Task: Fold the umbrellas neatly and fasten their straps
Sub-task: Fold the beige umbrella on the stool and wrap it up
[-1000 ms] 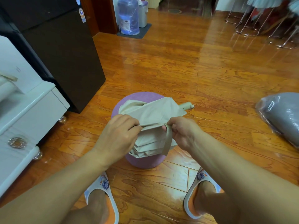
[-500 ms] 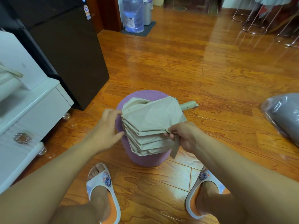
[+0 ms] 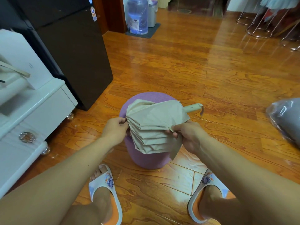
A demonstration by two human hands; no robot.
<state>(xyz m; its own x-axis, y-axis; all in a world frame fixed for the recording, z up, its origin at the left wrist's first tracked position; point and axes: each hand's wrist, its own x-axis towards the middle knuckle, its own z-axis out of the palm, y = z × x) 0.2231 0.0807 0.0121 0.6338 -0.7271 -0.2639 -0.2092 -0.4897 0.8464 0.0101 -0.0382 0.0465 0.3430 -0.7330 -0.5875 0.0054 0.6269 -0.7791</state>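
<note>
A beige collapsed umbrella [image 3: 154, 120] lies across a round purple stool [image 3: 146, 158], its canopy pleats fanned out toward me. Its pale green handle [image 3: 192, 108] sticks out to the right with a small cord loop. My left hand [image 3: 115, 129] pinches the pleats at the canopy's left tip end. My right hand [image 3: 186, 135] grips the canopy's right edge where the beige strap [image 3: 176, 148] starts; the strap hangs loose below that hand.
A black fridge [image 3: 73, 51] and a white cabinet [image 3: 32, 111] stand at the left. A grey plastic-wrapped bundle [image 3: 287, 117] lies on the wooden floor at the right. A water bottle [image 3: 138, 15] stands at the back. My slippered feet flank the stool.
My left hand let go of the canopy top, swung out to the left, then came back to pinch the pleats at the tip end. The strap dropped and hangs from my right hand.
</note>
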